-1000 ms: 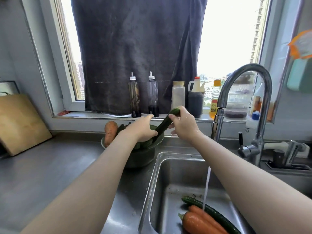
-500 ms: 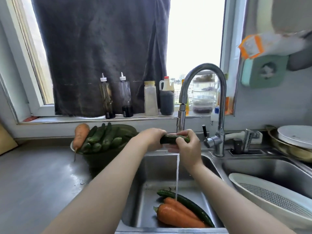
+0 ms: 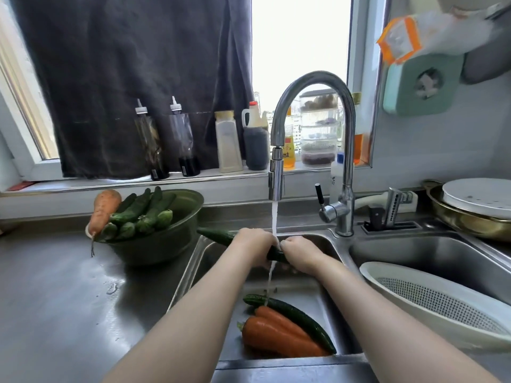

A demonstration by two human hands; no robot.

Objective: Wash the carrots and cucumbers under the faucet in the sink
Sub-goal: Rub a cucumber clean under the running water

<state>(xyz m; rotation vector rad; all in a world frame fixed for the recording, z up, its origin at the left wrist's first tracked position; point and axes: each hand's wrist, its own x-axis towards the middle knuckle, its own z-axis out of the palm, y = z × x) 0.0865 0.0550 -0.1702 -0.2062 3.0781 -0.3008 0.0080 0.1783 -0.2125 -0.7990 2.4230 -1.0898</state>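
We see the left hand [image 3: 253, 246] and right hand [image 3: 301, 254] both curled around one long dark green cucumber [image 3: 217, 235], held under the stream from the curved steel faucet [image 3: 312, 81] over the steel sink [image 3: 197, 261], where two orange carrots [image 3: 276, 335] and a second green cucumber [image 3: 298, 317] lie.

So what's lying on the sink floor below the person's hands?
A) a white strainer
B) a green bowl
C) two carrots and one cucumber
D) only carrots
C: two carrots lie beside one cucumber on the floor of the sink, below the second cucumber that the left hand and right hand grip under the running water.
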